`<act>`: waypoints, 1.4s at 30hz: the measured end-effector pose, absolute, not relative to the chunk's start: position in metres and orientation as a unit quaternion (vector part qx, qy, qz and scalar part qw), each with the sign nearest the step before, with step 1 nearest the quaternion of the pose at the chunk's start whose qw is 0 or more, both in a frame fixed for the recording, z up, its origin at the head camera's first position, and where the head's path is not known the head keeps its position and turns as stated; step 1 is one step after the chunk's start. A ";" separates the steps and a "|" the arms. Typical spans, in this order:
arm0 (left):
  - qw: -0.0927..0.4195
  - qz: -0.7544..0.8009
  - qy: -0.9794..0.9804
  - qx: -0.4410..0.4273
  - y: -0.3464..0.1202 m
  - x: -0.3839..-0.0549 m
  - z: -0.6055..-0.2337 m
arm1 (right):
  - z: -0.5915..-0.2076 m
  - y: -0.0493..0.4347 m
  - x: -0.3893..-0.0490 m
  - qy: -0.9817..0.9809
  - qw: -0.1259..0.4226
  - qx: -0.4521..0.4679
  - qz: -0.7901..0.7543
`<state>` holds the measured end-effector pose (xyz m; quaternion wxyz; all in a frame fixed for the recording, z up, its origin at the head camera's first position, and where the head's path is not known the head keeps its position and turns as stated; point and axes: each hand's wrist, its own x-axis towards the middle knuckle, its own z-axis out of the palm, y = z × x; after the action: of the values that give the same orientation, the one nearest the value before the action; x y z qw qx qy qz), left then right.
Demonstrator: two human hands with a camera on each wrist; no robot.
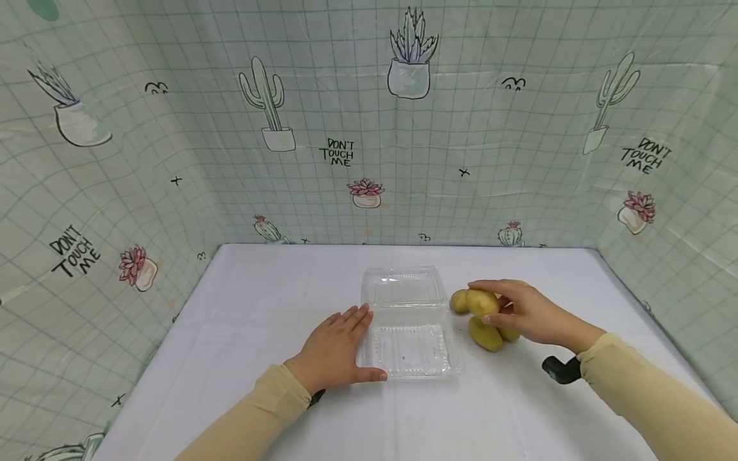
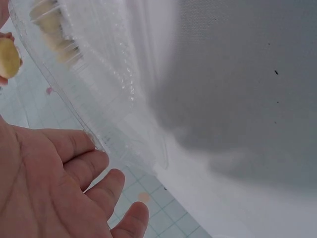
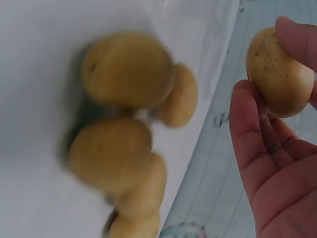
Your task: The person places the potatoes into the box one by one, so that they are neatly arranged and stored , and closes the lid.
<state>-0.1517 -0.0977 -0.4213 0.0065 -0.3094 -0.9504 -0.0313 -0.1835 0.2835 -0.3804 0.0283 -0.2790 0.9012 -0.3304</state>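
Observation:
Between thumb and fingers my right hand (image 1: 533, 314) pinches a yellow potato (image 1: 481, 303), held up above several other potatoes (image 1: 485, 335). In the right wrist view this potato (image 3: 278, 74) looks oval with small dark specks. To its left lies a clear plastic clamshell box (image 1: 409, 371), its lid (image 1: 403, 287) folded open toward the back. My left hand (image 1: 337, 352) lies at the box's left edge with fingers extended and thumb spread near the front corner. In the left wrist view, fingertips (image 2: 91, 158) touch or nearly touch the clear rim; exact contact is unclear.
Everything stands on a white-covered table (image 1: 277, 282). A light green checked cloth (image 1: 323, 83) with cactus drawings hangs behind it and along both sides. The loose potatoes (image 3: 129, 69) cluster right of the box, partly hidden by my right hand in the head view.

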 end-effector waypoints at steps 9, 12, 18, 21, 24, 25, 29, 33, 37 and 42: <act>0.005 -0.028 -0.950 -0.310 -0.098 -0.154 -0.422 | -0.389 0.220 -0.186 0.883 0.052 -0.338 -0.322; 0.002 -0.028 -0.951 -0.309 -0.099 -0.154 -0.423 | -0.394 0.204 -0.186 0.878 0.069 -0.346 -0.322; -0.005 -0.038 -0.951 -0.307 -0.099 -0.155 -0.425 | -0.411 0.181 -0.184 0.882 0.083 -0.342 -0.315; -0.005 -0.039 -0.951 -0.307 -0.099 -0.155 -0.425 | -0.418 0.170 -0.185 0.885 0.075 -0.346 -0.302; 0.000 -0.037 -0.950 -0.310 -0.100 -0.155 -0.425 | -0.424 0.159 -0.185 0.891 0.069 -0.349 -0.282; 0.001 -0.037 -0.950 -0.311 -0.100 -0.155 -0.425 | -0.426 0.157 -0.185 0.893 0.068 -0.349 -0.276; 0.005 -0.038 -0.949 -0.314 -0.100 -0.155 -0.425 | -0.434 0.149 -0.185 0.901 0.083 -0.341 -0.257; 0.007 -0.038 -0.948 -0.315 -0.099 -0.155 -0.424 | -0.438 0.146 -0.185 0.903 0.098 -0.334 -0.254; 0.004 -0.037 -0.949 -0.313 -0.099 -0.154 -0.423 | -0.437 0.147 -0.185 0.902 0.100 -0.335 -0.252; 0.000 -0.041 -0.949 -0.312 -0.100 -0.154 -0.421 | -0.433 0.148 -0.185 0.902 0.099 -0.339 -0.249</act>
<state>-0.1544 -0.1000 -0.4206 0.0002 -0.3123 -0.9491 -0.0414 -0.1847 0.1480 -0.4325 0.0989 -0.3394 0.9015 -0.2495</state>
